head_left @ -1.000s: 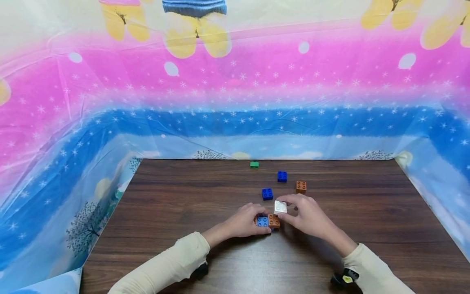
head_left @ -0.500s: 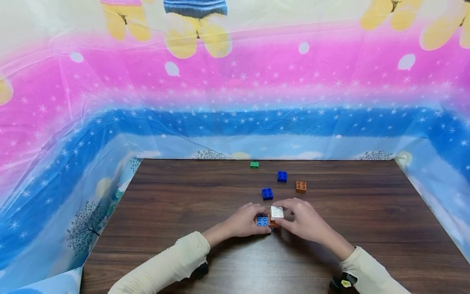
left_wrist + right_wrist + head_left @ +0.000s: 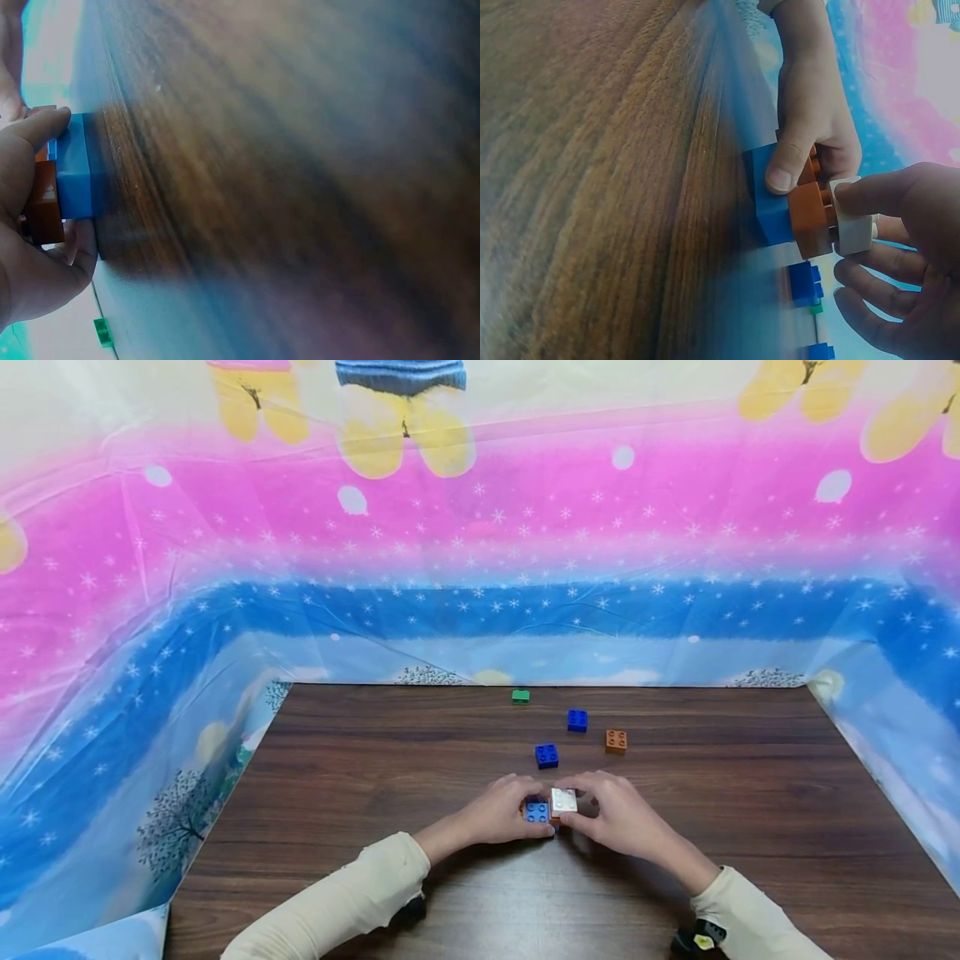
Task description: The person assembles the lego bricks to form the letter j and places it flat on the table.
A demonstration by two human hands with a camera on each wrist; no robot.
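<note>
My left hand (image 3: 495, 810) grips a small toy brick assembly on the table, thumb in front and fingers behind. Its base is a blue brick (image 3: 771, 217), with an orange brick (image 3: 810, 221) on top at the right end. Another orange brick (image 3: 46, 204) juts out at the left end, and blue studs (image 3: 536, 812) show between them from above. Between thumb and fingers my right hand (image 3: 626, 818) pinches a white brick (image 3: 563, 801). It sits right over the right orange brick, whose studs still show in a narrow gap in the right wrist view.
Beyond the hands lie two dark blue bricks, a nearer one (image 3: 547, 756) and a farther one (image 3: 577, 721). A loose orange brick (image 3: 616, 742) is to their right, and a green brick (image 3: 521, 697) near the back edge. A printed cloth (image 3: 480, 610) encloses the wooden table (image 3: 360, 752).
The right hand has brought the white brick left and toward the person, from behind the orange brick to over it, covering its studs from above. The left hand keeps its hold in place.
</note>
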